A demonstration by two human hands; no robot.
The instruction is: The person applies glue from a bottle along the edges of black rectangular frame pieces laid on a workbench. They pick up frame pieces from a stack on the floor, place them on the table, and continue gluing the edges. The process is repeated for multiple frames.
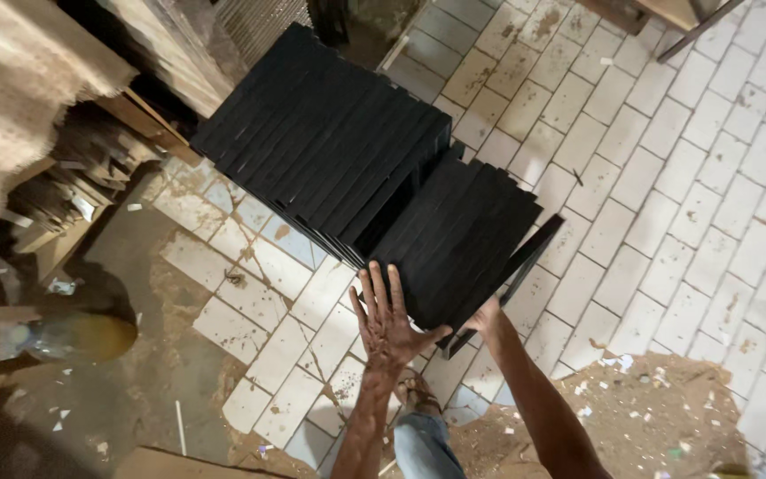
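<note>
The left hand (387, 319) lies flat, fingers spread, against the near end of the black panel stack (374, 177) — its long axis running away up-left — while the right hand (487, 317) grips underneath.

Stood on edge on the pale tiled floor, packed face to face in two leaning rows: a larger stack of black panels (321, 146) farther off, fanned at a slant; a nearer stack of black panels (458, 244), lower, tilted likewise, touching the first at its upper corner; flat, thin, matte black throughout, edges dusty; one outermost black panel (525, 257) splayed away from the nearer row on its right side, lower end close to the floor.
</note>
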